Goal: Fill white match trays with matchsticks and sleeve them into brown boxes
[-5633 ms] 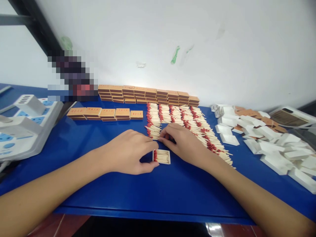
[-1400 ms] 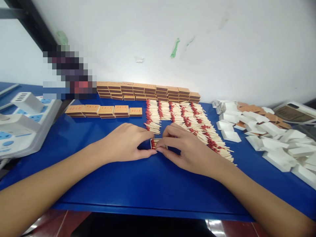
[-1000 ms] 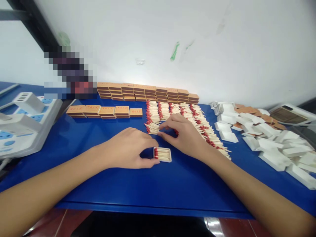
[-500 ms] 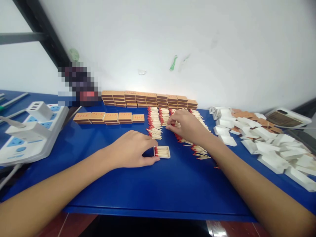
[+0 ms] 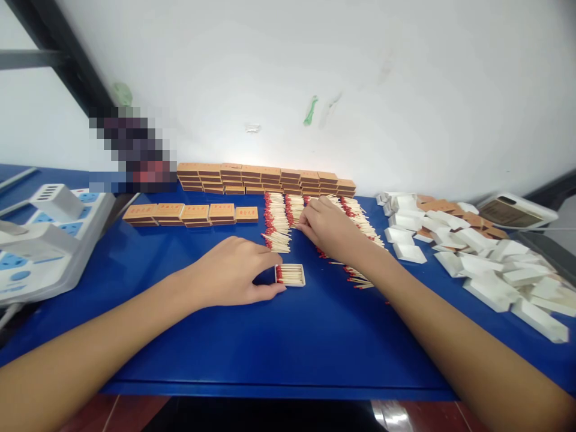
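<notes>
A small white tray of red-tipped matches (image 5: 290,275) lies open on the blue table (image 5: 279,342). My left hand (image 5: 234,271) rests beside it, thumb and fingertips pinching the tray's left end. My right hand (image 5: 330,228) lies farther back on the rows of loose matches (image 5: 279,219), fingers curled and pinched among them; what they hold is hidden.
Stacked orange matchboxes (image 5: 265,179) line the wall, and a shorter row (image 5: 189,212) lies in front at the left. A heap of white empty trays (image 5: 477,258) fills the right side. A white power strip (image 5: 40,234) sits at the left edge. A phone (image 5: 515,210) lies far right.
My right hand left the tray, where it was pressing matches in, and reached back into the loose match rows. The left hand stayed at the tray's left end.
</notes>
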Demonstrator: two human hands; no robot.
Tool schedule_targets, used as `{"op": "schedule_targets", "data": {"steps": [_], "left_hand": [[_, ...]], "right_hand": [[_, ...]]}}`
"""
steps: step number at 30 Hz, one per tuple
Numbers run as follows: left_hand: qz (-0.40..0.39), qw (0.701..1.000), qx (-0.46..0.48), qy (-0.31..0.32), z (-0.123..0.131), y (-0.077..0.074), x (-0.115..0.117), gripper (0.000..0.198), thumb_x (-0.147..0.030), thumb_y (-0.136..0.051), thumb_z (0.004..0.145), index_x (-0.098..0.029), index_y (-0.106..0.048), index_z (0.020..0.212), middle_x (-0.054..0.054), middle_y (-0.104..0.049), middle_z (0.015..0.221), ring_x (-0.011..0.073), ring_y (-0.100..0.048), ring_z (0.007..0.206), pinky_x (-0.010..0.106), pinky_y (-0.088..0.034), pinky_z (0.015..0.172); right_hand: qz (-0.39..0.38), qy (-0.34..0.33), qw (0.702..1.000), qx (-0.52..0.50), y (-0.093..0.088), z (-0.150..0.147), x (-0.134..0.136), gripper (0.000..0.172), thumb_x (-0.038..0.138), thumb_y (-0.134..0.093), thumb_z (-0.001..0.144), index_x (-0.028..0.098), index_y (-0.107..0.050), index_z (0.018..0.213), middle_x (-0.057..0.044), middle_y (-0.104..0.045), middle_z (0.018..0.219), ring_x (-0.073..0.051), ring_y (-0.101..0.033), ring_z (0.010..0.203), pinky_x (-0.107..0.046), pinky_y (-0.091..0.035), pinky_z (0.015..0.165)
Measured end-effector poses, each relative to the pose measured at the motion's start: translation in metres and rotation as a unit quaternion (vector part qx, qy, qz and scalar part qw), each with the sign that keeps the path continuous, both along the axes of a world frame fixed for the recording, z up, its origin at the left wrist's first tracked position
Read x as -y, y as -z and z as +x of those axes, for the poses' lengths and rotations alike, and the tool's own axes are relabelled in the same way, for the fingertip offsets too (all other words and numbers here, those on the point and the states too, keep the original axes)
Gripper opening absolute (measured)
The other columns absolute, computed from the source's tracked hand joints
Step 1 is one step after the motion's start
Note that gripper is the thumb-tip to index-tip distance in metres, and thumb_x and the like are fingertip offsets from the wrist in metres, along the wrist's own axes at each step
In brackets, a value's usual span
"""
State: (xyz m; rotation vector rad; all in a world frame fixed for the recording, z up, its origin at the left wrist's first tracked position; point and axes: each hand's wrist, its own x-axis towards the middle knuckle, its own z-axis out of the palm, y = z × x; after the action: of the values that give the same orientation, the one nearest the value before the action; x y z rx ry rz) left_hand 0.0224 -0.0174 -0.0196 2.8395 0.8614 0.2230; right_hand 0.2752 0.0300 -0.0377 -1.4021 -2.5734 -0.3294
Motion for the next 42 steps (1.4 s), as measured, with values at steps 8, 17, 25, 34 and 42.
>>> {"op": "schedule_targets", "data": {"steps": [8, 17, 25, 34, 42], "left_hand": [[0.002, 1.0, 0.004, -0.021, -0.002, 0.0, -0.005, 0.028, -0.046, -0.066, 0.097, -0.018, -0.071, 0.092, -0.001, -0.068, 0.075, 0.0142, -0.059, 0.064, 0.029, -0.03, 0.059], [-0.014, 0.999, 0.018, -0.022, -0.001, 0.0, -0.006, 0.023, -0.042, -0.067, 0.097, -0.02, -0.07, 0.094, -0.002, -0.067, 0.075, 0.0127, -0.056, 0.06, 0.029, -0.029, 0.058], [-0.01, 1.0, 0.017, -0.023, -0.001, 0.001, -0.005, 0.034, -0.044, -0.067, 0.097, -0.018, -0.059, 0.076, -0.003, -0.063, 0.071, 0.0122, -0.053, 0.059, 0.029, -0.027, 0.057], [-0.014, 0.999, 0.01, -0.029, -0.001, 0.001, -0.006, 0.03, -0.045, -0.066, 0.097, -0.018, -0.065, 0.084, -0.002, -0.065, 0.073, 0.0128, -0.055, 0.061, 0.029, -0.029, 0.058], [-0.009, 1.0, 0.014, -0.02, -0.002, -0.001, -0.005, 0.026, -0.044, -0.065, 0.098, -0.019, -0.072, 0.097, -0.002, -0.067, 0.074, 0.0136, -0.059, 0.064, 0.029, -0.031, 0.059]], "right_hand": [[-0.012, -0.052, 0.992, -0.118, -0.01, 0.008, 0.022, 0.019, 0.024, -0.049, 0.107, 0.02, -0.058, 0.092, -0.012, -0.062, 0.097, -0.028, -0.054, 0.095, -0.042, -0.045, 0.086], [-0.164, -0.091, 0.971, -0.151, -0.025, 0.004, 0.052, 0.013, 0.024, -0.056, 0.107, 0.021, -0.06, 0.094, -0.007, -0.062, 0.1, -0.022, -0.057, 0.093, -0.035, -0.047, 0.079], [-0.151, -0.101, 0.977, -0.108, -0.025, -0.018, 0.067, 0.014, 0.023, -0.06, 0.105, 0.018, -0.062, 0.092, -0.009, -0.064, 0.101, -0.024, -0.061, 0.095, -0.036, -0.048, 0.08], [-0.168, -0.098, 0.973, -0.122, -0.031, -0.009, 0.066, 0.013, 0.023, -0.058, 0.106, 0.018, -0.066, 0.097, -0.009, -0.066, 0.103, -0.023, -0.062, 0.095, -0.035, -0.049, 0.08], [-0.286, -0.038, 0.953, -0.097, -0.039, 0.029, 0.053, 0.006, 0.025, -0.07, 0.094, 0.024, -0.072, 0.088, -0.003, -0.071, 0.087, -0.019, -0.063, 0.075, -0.031, -0.044, 0.062]]}}
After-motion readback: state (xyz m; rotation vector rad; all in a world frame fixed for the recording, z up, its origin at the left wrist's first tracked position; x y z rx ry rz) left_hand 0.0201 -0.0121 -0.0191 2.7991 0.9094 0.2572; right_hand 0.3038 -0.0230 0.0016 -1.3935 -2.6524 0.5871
